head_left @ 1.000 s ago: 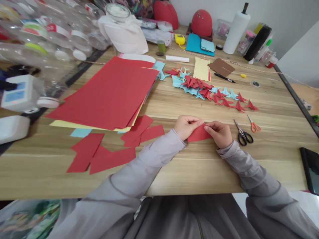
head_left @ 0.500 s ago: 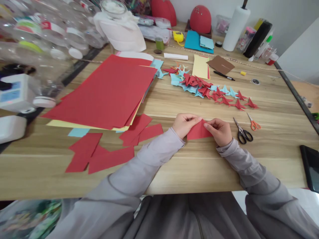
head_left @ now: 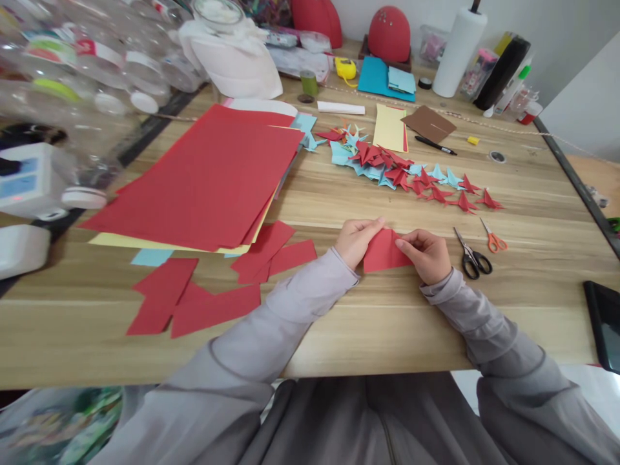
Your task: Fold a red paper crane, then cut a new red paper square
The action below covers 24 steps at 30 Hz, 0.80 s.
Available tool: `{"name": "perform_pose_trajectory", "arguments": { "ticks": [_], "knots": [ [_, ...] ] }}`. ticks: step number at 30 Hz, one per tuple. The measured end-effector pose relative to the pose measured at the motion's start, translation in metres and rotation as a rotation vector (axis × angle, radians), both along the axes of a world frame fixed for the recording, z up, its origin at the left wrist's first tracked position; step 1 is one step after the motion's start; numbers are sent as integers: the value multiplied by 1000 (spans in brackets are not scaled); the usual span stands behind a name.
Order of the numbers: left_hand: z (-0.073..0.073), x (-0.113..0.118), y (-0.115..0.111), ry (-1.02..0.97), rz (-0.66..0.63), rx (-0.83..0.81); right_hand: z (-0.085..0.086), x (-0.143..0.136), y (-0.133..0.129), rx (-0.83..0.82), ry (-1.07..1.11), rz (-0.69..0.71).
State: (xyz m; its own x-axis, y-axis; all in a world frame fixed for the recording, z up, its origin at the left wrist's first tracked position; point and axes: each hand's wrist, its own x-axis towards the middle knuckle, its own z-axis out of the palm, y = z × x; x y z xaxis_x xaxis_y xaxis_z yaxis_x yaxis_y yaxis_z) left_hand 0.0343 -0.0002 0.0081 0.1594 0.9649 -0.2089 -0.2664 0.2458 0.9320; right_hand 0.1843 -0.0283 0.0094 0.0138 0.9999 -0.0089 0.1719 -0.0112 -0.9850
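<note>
Head view: the right hand (head_left: 427, 257) pinches the red paper (head_left: 382, 256) by its right side between thumb and fingers, the left hand (head_left: 355, 241) lies along its left edge, whether gripping I cannot tell, and uneven pressure from either side could skew the paper's faint crease.

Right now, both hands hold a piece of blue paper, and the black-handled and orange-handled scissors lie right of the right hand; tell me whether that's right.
The colour is wrong: the head view shows the left hand and right hand holding a piece of red paper. The black-handled scissors and orange-handled scissors do lie right of the right hand.
</note>
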Motion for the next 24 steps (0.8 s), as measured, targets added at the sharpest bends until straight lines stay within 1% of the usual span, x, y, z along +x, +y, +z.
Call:
{"name": "perform_pose_trajectory", "arguments": {
  "ticks": [4,8,10,13,18,24],
  "knots": [
    [2,0,0,51,-12,23,-1,0,0,12,-3,17],
    [4,-1,-2,191,-55,148,-1,1,0,31,-20,45],
    [3,-1,-2,227,-79,193,-1,1,-1,34,-11,67],
    [1,-3,-1,243,-105,209,0,0,-1,37,3,86],
    [0,-6,1,266,-113,252,0,0,-1,37,5,95],
    [0,-7,2,253,-120,255,-1,0,-1,35,-29,98]
  ]
}}
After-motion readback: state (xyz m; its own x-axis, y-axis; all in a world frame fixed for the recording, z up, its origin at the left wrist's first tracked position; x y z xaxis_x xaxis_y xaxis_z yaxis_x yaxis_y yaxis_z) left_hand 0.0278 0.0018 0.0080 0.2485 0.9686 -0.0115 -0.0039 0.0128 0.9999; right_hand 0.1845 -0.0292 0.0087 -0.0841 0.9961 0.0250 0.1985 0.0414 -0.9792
